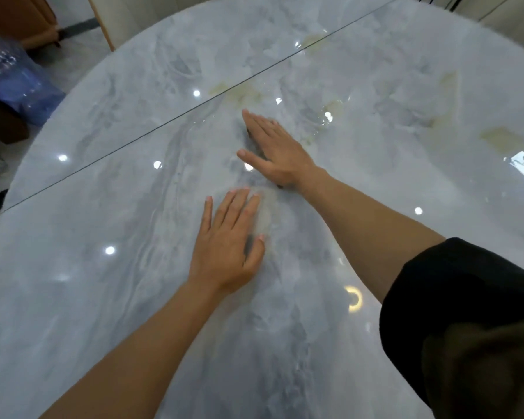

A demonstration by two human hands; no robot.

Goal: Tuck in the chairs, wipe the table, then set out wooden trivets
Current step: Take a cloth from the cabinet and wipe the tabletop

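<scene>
Table (103, 297) fills pretty much the whole view: glossy grey marble with a thin straight line (170, 120) running across it. Left hand (227, 246) lies flat on top, fingers straight and slightly spread, holding nothing. Right hand (274, 149) is flat too, just past the left one, thumb out, also empty. Black sleeve (466, 313) on the right arm, blue plastic thing (15, 83) off the left edge.

Table (103, 297): rounded, glossy grey marble top, crossed by a straight diagonal seam (146, 133) and marked with yellowish patches (496, 137).
</scene>
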